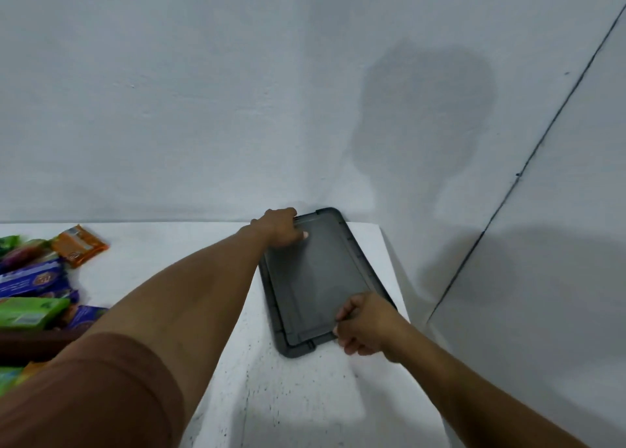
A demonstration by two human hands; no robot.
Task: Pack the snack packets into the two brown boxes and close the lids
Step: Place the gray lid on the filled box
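**Lid (315,278), dark grey: far right corner of tabletop (169,244)**

Lies flat, long axis running near to far. Far end is against the wall (203,109), right side along the tabletop's right edge. Left hand (281,227) grips the far left corner. Right hand (366,322), the nearer, pinches the near right corner. Snack packets (34,278) are heaped at the left edge, well apart. Open room lies leftward, so the lift probably goes that way.

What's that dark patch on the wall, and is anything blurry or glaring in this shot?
Head view: the patch is the person's shadow on the wall, so light likely comes from behind; the packets at the left edge look soft; the dark lids show only a faint sheen, no glare.
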